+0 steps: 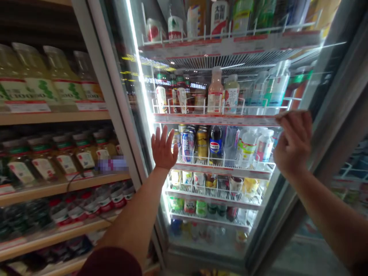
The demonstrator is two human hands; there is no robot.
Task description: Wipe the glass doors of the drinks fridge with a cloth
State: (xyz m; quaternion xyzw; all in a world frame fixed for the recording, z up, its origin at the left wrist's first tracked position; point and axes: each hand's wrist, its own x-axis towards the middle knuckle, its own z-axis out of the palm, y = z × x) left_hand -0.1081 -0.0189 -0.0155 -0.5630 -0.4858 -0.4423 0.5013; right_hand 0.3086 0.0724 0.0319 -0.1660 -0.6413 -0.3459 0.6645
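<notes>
My left hand (pixel 164 149) is raised in front of a lit drinks cooler, fingers spread and palm toward the shelves, holding nothing. Behind it stand a blue can (pixel 188 145), gold cans (pixel 202 142) and a Pepsi bottle (pixel 215 141) on a wire shelf. On the right, my right hand (pixel 294 143) is bent at the wrist with its fingers curled together. It is close to the cooler's dark door frame (pixel 322 142); whether it touches the frame or pinches anything is hidden. Reflected lights show on the glass in front of the bottles.
Wooden shelves (pixel 54 118) with juice bottles (pixel 28 73) and smaller jars (pixel 69 151) stand at the left. A metal post (pixel 107 88) and a bright light strip (pixel 139 65) edge the cooler. A pink bottle (pixel 216 90) stands on an upper cooler shelf. A thin dark cable hangs over the left shelves.
</notes>
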